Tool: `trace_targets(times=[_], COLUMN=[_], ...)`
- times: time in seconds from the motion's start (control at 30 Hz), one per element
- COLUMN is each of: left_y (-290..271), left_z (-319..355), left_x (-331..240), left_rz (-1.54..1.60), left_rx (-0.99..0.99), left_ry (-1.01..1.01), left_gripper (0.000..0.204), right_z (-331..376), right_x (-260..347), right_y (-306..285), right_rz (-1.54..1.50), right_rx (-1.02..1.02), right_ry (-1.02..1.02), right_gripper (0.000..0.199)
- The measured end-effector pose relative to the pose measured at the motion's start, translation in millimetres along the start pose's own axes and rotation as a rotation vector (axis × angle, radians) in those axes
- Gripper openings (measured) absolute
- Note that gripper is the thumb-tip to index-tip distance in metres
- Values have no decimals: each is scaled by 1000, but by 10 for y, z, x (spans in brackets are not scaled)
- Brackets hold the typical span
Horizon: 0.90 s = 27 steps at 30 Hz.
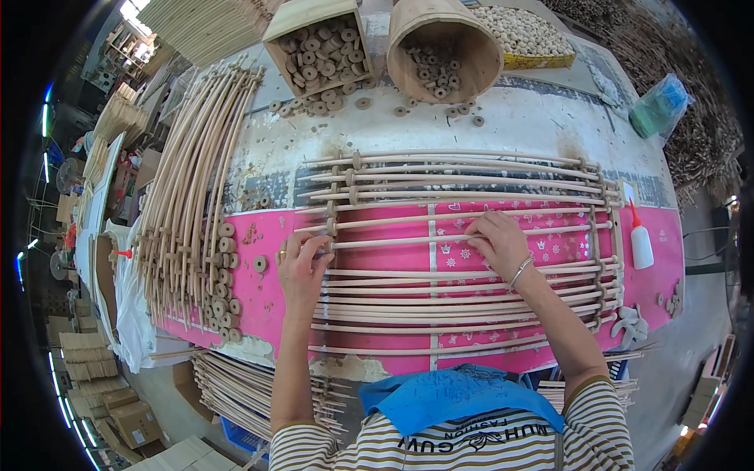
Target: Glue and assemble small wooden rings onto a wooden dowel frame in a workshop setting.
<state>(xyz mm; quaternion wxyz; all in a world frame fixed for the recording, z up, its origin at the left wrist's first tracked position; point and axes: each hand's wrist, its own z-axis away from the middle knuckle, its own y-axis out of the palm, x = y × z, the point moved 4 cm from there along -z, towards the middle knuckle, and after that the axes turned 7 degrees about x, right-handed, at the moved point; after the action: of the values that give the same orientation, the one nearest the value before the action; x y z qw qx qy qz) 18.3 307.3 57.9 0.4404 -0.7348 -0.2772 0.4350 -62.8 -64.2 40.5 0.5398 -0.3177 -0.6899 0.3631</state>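
Note:
A row of slim wooden rods (377, 297) lies crosswise before me, with small wooden rings on their ends. At the left end of one rod, my left hand (302, 263) is closed, thumb and fingers pinching a wooden ring (330, 246) that the fingertips partly hide. My right hand (503, 245) grips the same wooden rod (408, 242) near its middle, fingers bent over it from above. Just beyond, another rod (393, 222) carries a ring at its left end.
Beyond the rods stand a wooden box (272, 31) and a round tub (398, 43) of rings, beside a yellow tray (538, 61) of pale beads. A bundle of ringed rods (188, 173) and loose rings (228, 306) lie left. A white glue bottle (642, 245) lies right, near crumpled pale gloves (629, 326).

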Motion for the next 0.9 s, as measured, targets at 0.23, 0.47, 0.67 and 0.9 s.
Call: trace_targets(times=[0.23, 0.47, 0.67, 0.9], left_y=[-414, -513, -404, -533], left_z=[-17, -24, 120, 197], left_x=[-147, 254, 886, 1619], left_rz=[40, 272, 271, 271], left_rx=[-200, -270, -293, -338], left_ry=[-4, -229, -297, -414], left_gripper=[51, 46, 42, 34], right_z=[6, -133, -184, -172], right_x=[110, -188, -329, -298], right_y=[-269, -490, -387, -368], right_rz=[-85, -60, -25, 24], right_rx=[-103, -172, -152, -159], right_ry=[-45, -32, -8, -25], right_gripper=[14, 12, 12, 13])
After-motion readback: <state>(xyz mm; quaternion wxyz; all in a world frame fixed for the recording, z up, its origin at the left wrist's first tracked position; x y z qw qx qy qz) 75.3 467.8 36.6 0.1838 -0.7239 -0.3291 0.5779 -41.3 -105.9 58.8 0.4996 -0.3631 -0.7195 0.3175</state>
